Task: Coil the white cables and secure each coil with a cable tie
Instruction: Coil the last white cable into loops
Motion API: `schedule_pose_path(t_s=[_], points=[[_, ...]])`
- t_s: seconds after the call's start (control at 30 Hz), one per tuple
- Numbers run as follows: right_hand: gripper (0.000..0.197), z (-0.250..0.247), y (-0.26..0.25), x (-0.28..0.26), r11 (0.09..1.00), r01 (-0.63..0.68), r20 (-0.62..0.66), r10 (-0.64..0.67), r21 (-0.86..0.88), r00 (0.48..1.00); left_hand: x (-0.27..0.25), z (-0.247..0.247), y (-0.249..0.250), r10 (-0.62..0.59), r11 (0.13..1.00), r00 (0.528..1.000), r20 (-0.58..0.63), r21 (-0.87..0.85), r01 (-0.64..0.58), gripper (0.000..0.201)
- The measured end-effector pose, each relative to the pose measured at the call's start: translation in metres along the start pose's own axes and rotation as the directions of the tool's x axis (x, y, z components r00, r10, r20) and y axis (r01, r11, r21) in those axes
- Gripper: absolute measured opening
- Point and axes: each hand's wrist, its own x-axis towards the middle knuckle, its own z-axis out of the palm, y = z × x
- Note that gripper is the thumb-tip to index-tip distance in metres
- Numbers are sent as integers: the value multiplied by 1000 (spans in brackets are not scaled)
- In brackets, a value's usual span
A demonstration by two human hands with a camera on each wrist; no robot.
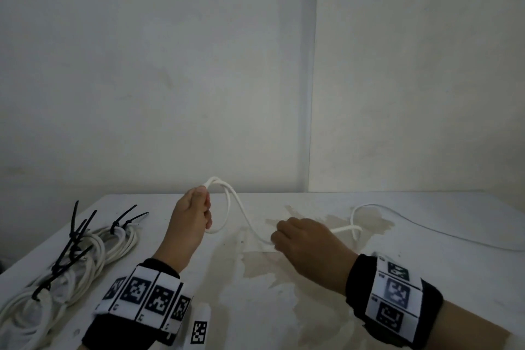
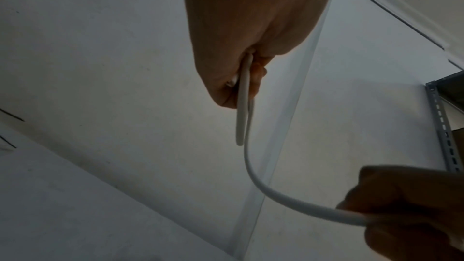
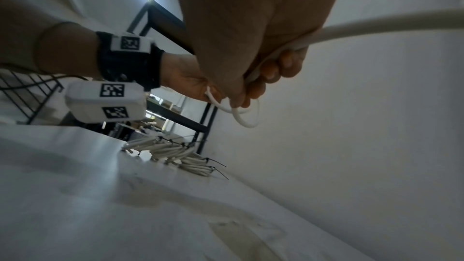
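My left hand (image 1: pixel 196 216) is raised above the white table (image 1: pixel 284 307) and grips the first loops of a white cable (image 1: pixel 231 204). From the loops the cable runs down to my right hand (image 1: pixel 287 236), whose curled fingers hold it low over the table. Past the right hand it curls once and trails off to the right edge. In the left wrist view the cable (image 2: pixel 244 118) hangs from the left hand (image 2: pixel 241 70) and bends toward the right hand (image 2: pixel 391 211). In the right wrist view the cable (image 3: pixel 364 25) passes through the right hand's fingers (image 3: pixel 273 70).
Several coiled white cables (image 1: pixel 85 258) bound with black cable ties (image 1: pixel 76 230) lie at the table's left side, also seen in the right wrist view as a bundle of coils (image 3: pixel 175 152). A white wall stands right behind the table. Brownish stains mark the tabletop.
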Motion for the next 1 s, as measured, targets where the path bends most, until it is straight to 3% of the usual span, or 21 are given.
schedule_pose_path(t_s=[0.13,0.2,0.3,0.37,0.47,0.57,0.67,0.77,0.93,1.0], points=[[7,-3,-22,14,992,99,-35,-96,79,995,-4,7,2,-17,1000,998,57,9,17,34],[24,-5,-29,22,989,114,-67,-108,97,992,-9,13,3,-23,999,995,96,27,20,33],[5,-13,-33,36,972,138,-168,-107,188,980,-18,22,5,-50,995,986,158,89,36,31],[8,-17,-35,42,955,129,-199,-76,269,977,-24,26,8,-65,994,975,212,101,45,29],[14,-25,-34,43,894,-7,-157,87,448,984,-29,26,13,-27,988,965,260,153,-13,31],[23,-37,-24,43,728,-186,-31,274,660,961,-35,26,13,10,972,947,321,221,-85,29],[27,-42,-9,42,588,-254,79,306,768,949,-43,27,15,-72,987,916,395,163,7,30],[18,-46,7,40,468,-303,123,375,830,919,-46,28,16,-152,987,882,446,113,113,37],[13,-40,14,38,495,-317,124,383,809,915,-43,29,22,-241,964,839,488,23,263,36],[18,-38,14,37,417,-380,227,370,825,901,-42,27,25,-232,958,836,498,-33,285,35]])
